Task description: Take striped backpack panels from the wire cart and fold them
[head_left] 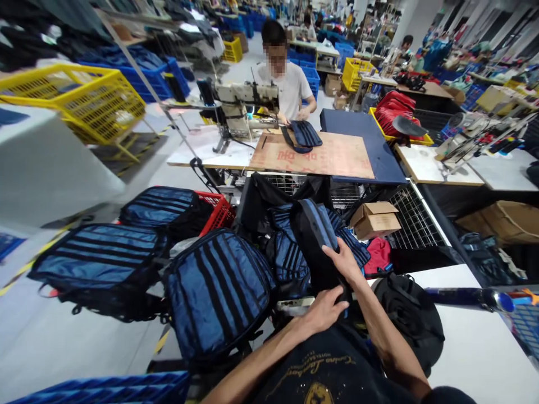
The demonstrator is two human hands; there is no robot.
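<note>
Bag piece in both hands, over the mesh bin, below the far desk's near edge.
Right hand [345, 261] grip grasps the blue-and-black bag piece [314, 235] by its side; left hand [326, 310] grip clasps its lower end. Wire-mesh bin [415, 216] has blue pieces [289, 252] inside, carton [375, 220] toward its far right corner. Far desk [197, 147]: white top, sewing machine [246, 104] left, cardboard sheet [337, 157] along near edge; co-worker [290, 92] at far edge, hands on another piece [306, 133]. White side desk [467, 342] right, black bundle [408, 317] at its left edge. Grey floor [105, 342], yellow-black tape, crowded workshop behind.
</note>
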